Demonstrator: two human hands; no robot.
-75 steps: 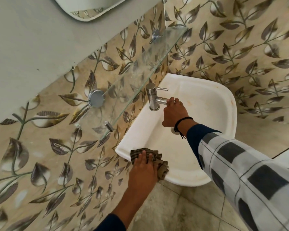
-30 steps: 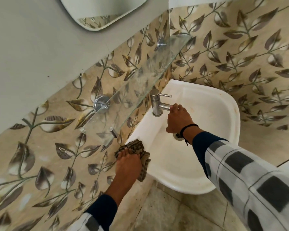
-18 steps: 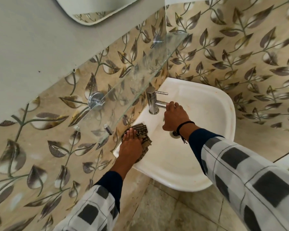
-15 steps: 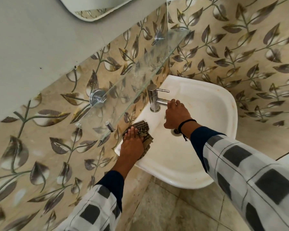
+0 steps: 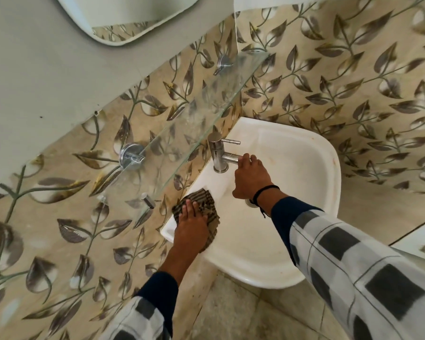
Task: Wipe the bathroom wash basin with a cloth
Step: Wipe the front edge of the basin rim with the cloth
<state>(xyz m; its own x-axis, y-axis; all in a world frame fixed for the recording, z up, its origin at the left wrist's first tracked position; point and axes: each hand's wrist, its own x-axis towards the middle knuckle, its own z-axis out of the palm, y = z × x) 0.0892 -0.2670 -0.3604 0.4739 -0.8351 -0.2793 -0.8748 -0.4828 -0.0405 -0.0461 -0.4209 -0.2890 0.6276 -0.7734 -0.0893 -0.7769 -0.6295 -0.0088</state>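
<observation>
A mirror (image 5: pixel 123 15) hangs on the grey paint at top left, above leaf-patterned tiles (image 5: pixel 59 217). A glass shelf (image 5: pixel 206 114) runs along this wall on round metal brackets (image 5: pixel 130 155), directly over the left edge of the basin.

The left hand (image 5: pixel 192 231) lies palm down, with its fingers straight and close together, flat on a brown striped cloth (image 5: pixel 210 207). The hand presses the cloth; no finger curls round it. The cloth lies bunched under the palm and fingers on the near-left corner of the white basin (image 5: pixel 302 173), on the flat rim beside the tiled wall. Cloth edges show beyond the fingertips and along the right side of the hand, where a flap drapes over the rim into the bowl. The cloth sits below the near end of the shelf and apart from the tap.

The tap (image 5: pixel 217 153) is a steel pillar with a thin lever near its top. It stands upright on the left rim, further back than the cloth. Its spout points right, over the bowl.

The right hand (image 5: pixel 252 176) has its fingers curled over the end of the spout and grips it. A black band (image 5: pixel 265 192) circles the wrist. The drain (image 5: pixel 250 204) is partly hidden beneath that wrist.

Both forearms show dark cuffs under a grey-and-white checked sleeve (image 5: pixel 353 266). The basin sits in the corner where two tiled walls meet. The floor (image 5: pixel 231 315) shows below it.
</observation>
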